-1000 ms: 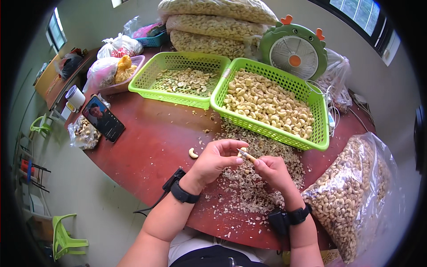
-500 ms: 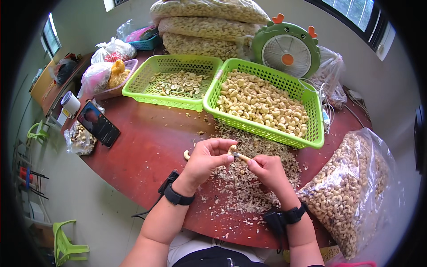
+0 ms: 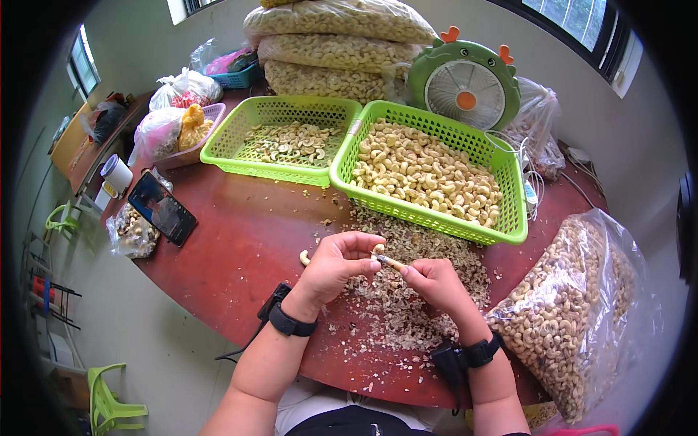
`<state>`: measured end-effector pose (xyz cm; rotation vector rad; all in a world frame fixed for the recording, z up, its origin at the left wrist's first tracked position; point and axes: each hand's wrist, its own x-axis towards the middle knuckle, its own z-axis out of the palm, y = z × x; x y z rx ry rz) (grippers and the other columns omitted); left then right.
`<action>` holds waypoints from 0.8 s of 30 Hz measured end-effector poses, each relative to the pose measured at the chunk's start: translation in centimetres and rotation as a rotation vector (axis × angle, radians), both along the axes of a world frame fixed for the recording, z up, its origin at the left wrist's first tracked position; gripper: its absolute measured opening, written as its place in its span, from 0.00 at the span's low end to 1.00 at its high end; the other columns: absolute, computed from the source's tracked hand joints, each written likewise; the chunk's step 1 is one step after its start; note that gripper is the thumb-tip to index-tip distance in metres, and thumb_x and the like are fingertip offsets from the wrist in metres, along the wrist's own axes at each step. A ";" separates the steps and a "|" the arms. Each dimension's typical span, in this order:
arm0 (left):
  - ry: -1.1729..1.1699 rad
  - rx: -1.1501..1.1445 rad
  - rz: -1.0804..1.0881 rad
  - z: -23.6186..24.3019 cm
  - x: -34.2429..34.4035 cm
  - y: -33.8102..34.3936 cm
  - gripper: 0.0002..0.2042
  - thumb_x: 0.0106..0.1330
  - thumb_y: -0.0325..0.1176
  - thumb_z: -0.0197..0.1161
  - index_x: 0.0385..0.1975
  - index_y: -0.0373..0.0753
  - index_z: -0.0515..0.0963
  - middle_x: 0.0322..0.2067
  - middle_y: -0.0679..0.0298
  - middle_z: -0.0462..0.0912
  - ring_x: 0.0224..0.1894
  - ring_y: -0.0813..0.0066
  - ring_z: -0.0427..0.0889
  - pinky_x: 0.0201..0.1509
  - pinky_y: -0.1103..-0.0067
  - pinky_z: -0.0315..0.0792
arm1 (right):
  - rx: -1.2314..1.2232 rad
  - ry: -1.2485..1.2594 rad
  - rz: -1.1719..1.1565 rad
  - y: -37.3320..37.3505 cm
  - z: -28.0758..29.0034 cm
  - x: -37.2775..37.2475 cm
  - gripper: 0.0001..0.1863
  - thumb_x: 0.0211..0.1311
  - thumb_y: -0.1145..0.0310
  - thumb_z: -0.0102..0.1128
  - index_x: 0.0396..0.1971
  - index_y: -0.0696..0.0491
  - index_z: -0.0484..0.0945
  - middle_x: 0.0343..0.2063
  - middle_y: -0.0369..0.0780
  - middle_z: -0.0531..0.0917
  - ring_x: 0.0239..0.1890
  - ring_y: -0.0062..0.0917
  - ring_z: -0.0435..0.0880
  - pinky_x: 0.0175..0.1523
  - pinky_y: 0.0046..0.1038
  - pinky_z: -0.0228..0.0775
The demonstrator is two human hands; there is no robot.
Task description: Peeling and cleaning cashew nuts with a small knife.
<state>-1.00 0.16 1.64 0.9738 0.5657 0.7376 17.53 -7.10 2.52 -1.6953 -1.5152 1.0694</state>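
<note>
Between thumb and forefinger, my left hand (image 3: 336, 263) pinches a cashew nut (image 3: 378, 249). My right hand (image 3: 436, 282) grips a small knife (image 3: 392, 262) by its pale handle, and the short blade touches the nut. Both hands are above the heap of skin scraps (image 3: 400, 312) on the red table. A single loose cashew (image 3: 304, 258) lies just left of my left hand. Past my hands, a green basket (image 3: 429, 221) is filled with peeled cashews (image 3: 425, 171). The green basket beside it (image 3: 269, 168) has fewer, flatter pieces (image 3: 294, 139).
A big clear bag of cashews (image 3: 571, 305) leans at the table's right edge. A propped phone (image 3: 161, 208), a small bag of nuts (image 3: 132, 231) and a white cup (image 3: 115, 173) stand left. Behind the baskets are a green fan (image 3: 465, 87) and stacked bags of nuts (image 3: 342, 54).
The knife blade has shifted slightly against the cashew, and my right hand sits a little lower. The view has tilted slightly; both hands keep their grip.
</note>
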 end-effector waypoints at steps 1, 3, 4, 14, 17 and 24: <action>0.009 0.017 0.003 -0.1 -0.1 0.0 0.14 0.49 0.17 0.60 0.38 0.29 0.71 0.29 0.59 0.77 0.29 0.76 0.77 0.31 0.80 0.75 | 0.011 0.005 0.001 0.0 0.0 -0.2 0.19 0.53 0.59 0.54 0.15 0.60 0.73 0.07 0.36 0.69 0.12 0.15 0.64 0.18 0.22 0.57; 0.017 0.033 0.007 -0.2 -0.3 0.1 0.14 0.50 0.17 0.59 0.38 0.29 0.71 0.29 0.59 0.77 0.30 0.76 0.77 0.31 0.80 0.75 | 0.022 0.010 0.004 0.1 0.0 -0.4 0.19 0.53 0.58 0.54 0.14 0.60 0.73 0.07 0.35 0.69 0.12 0.14 0.63 0.18 0.22 0.56; 0.033 0.024 0.000 -0.3 -0.4 0.1 0.14 0.50 0.18 0.60 0.38 0.29 0.71 0.29 0.59 0.77 0.29 0.75 0.77 0.31 0.80 0.75 | 0.028 -0.017 -0.010 0.1 0.0 -0.3 0.19 0.53 0.58 0.54 0.14 0.60 0.73 0.07 0.35 0.69 0.12 0.14 0.63 0.18 0.22 0.56; 0.130 -0.037 -0.066 0.7 -0.4 0.0 0.10 0.50 0.25 0.63 0.31 0.31 0.73 0.23 0.63 0.77 0.24 0.80 0.76 0.24 0.85 0.74 | -0.105 0.111 0.002 0.2 -0.4 0.5 0.21 0.55 0.58 0.53 0.10 0.58 0.70 0.07 0.30 0.66 0.10 0.11 0.60 0.14 0.20 0.51; 0.162 -0.110 -0.117 0.1 -0.7 0.4 0.11 0.49 0.24 0.64 0.33 0.31 0.73 0.23 0.64 0.76 0.24 0.80 0.76 0.23 0.86 0.74 | -0.121 0.127 -0.012 0.0 -0.1 0.4 0.20 0.56 0.58 0.52 0.10 0.56 0.70 0.07 0.30 0.67 0.10 0.10 0.59 0.13 0.19 0.51; 0.028 -0.055 -0.075 0.1 -0.5 0.2 0.14 0.48 0.18 0.61 0.36 0.32 0.72 0.29 0.60 0.77 0.27 0.76 0.78 0.29 0.82 0.75 | -0.151 0.152 -0.001 0.0 0.3 0.0 0.19 0.56 0.59 0.51 0.12 0.55 0.71 0.08 0.30 0.67 0.08 0.10 0.60 0.11 0.18 0.51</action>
